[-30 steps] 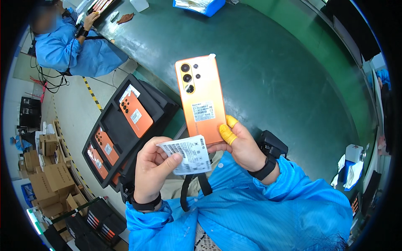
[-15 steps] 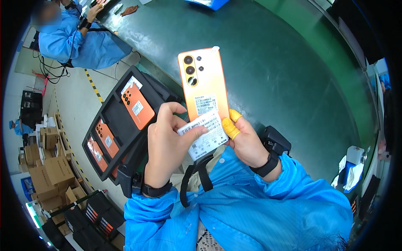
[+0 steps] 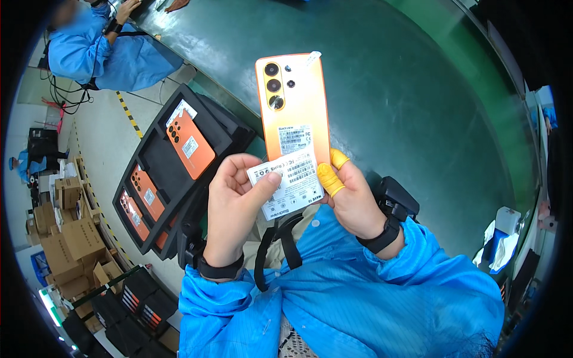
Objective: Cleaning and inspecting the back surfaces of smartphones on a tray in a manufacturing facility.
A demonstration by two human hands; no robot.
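An orange smartphone [image 3: 295, 101] is held up with its back toward me, camera lenses at the upper left, a printed label on its lower half and a small clear tab at its top corner. My right hand [image 3: 351, 194], with yellow covers on two fingers, grips the phone's lower right edge. Between the thumb and bent fingers of my left hand [image 3: 239, 200] is a white printed label sheet [image 3: 289, 185]. It lies tilted across the phone's bottom end and hides that part. Whether the sheet touches the phone I cannot tell.
A black tray [image 3: 156, 149] at the left holds several orange phones [image 3: 191, 143] in compartments, on top of other trays. The green table [image 3: 412, 119] stretches ahead and right. A co-worker in blue [image 3: 113, 59] sits far left. Cardboard boxes [image 3: 74, 247] stand on the floor; a white-and-blue packet [image 3: 497, 241] lies right.
The white label sheet has turned flatter across the phone, and my left thumb has shifted left on it. The phone sits slightly higher in view.
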